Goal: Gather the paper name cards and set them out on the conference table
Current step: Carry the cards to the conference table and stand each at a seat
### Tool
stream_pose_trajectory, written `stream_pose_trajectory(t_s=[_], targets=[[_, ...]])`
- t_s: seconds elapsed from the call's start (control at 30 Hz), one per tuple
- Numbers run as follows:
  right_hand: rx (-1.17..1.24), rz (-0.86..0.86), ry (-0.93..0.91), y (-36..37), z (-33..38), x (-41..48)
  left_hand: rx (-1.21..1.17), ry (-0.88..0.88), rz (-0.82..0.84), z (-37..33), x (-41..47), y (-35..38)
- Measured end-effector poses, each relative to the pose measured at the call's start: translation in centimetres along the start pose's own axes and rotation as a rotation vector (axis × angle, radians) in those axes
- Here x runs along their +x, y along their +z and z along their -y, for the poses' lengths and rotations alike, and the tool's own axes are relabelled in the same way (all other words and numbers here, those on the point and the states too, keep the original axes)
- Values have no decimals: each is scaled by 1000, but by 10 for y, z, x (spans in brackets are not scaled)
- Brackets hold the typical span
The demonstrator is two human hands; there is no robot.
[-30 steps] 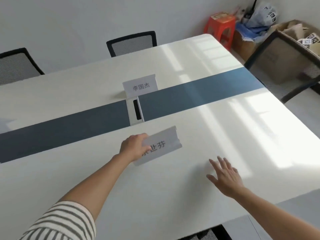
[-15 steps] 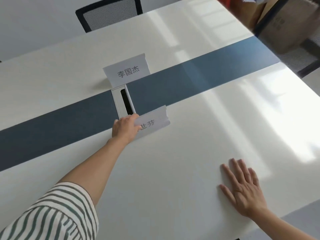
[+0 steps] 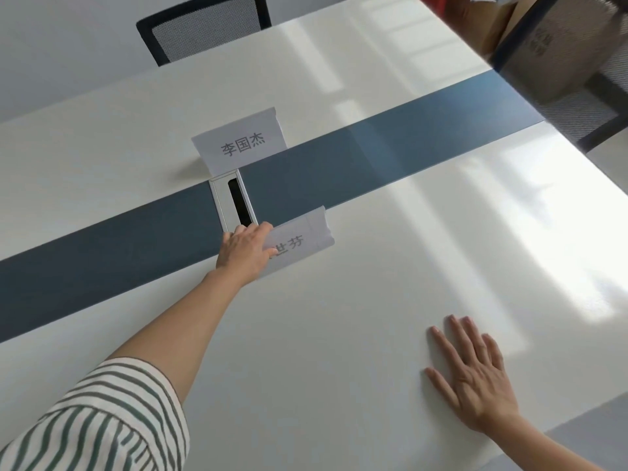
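A white conference table (image 3: 323, 351) with a blue-grey centre strip (image 3: 390, 147) fills the view. My left hand (image 3: 243, 251) reaches far forward and grips the left end of a folded paper name card (image 3: 302, 237), which rests on the white surface just this side of the strip. The hand covers the card's first character. A second name card (image 3: 243, 141) stands upright beyond the strip, its printed side facing me. My right hand (image 3: 475, 379) lies flat on the table near the front edge, fingers spread, holding nothing.
A silver cable port (image 3: 234, 203) with a dark slot sits in the strip between the two cards. A black mesh chair (image 3: 204, 27) stands at the far side. Another mesh chair (image 3: 584, 69) and a cardboard box (image 3: 489, 28) are at the right.
My left hand has carried the name card forward from mid-table to the edge of the blue strip. My right hand has come down flat onto the table.
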State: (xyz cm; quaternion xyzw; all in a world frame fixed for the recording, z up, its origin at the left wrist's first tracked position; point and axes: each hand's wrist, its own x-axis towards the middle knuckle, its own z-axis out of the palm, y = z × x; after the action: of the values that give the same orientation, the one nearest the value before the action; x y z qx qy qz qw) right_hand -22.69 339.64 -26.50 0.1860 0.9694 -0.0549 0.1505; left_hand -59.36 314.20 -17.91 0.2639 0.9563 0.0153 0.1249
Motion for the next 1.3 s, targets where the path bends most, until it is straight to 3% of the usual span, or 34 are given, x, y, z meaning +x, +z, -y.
stream_pose_trajectory(t_s=[0.27, 0.4, 0.5, 0.63, 0.77, 0.87, 1.13, 1.3], targets=[[22, -27, -6, 5, -2, 0, 62, -16, 12, -4, 3, 5], [5, -19, -7, 2, -1, 0, 38, -3, -206, -12, -13, 1], [9, 20, -4, -1, 1, 1, -177, -5, -327, -27, -46, -5], [26, 103, -13, -18, 5, 0, -611, -213, -114, -52, -117, -6], [154, 190, -44, -56, 7, -4, -777, -270, 270, -73, -208, 2], [373, 248, -20, -80, 5, -24, -908, -311, 366, -89, -283, 4], [745, 388, -175, -96, -15, -123, -1223, -661, 123, -172, -476, 6], [794, 560, -262, -96, -11, -185, -1401, -842, -9, -225, -584, 2]])
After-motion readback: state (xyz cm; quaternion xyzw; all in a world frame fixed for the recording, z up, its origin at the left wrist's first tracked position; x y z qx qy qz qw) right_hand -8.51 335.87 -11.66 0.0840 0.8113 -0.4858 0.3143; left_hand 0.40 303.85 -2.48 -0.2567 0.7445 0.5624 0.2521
